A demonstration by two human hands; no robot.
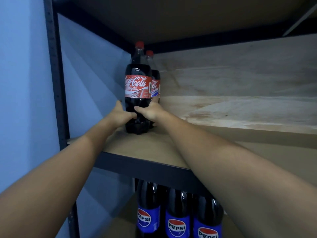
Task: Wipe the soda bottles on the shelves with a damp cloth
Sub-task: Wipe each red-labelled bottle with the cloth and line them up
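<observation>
A tall plastic cola bottle (138,86) with a red cap, dark contents and a glossy red paper label stands upright on the pale wooden shelf board (145,148). A second bottle (154,78) of the same kind stands just behind it, mostly hidden. The board is smooth, with faint brown grain and stains toward the right, and rests on a dark metal frame (56,83) with a punched upright post. A flat blue wall (22,83) runs down the left side. On the shelf below, three rounded Pepsi bottles (178,219) with blue labels stand close together.

Both hands reach up to the front bottle's lower body, below the label. The left hand (121,114) grips its left side, fingers curled around it. The right hand (151,111) wraps the right side, thumb across the front. The bottle's base touches the board.
</observation>
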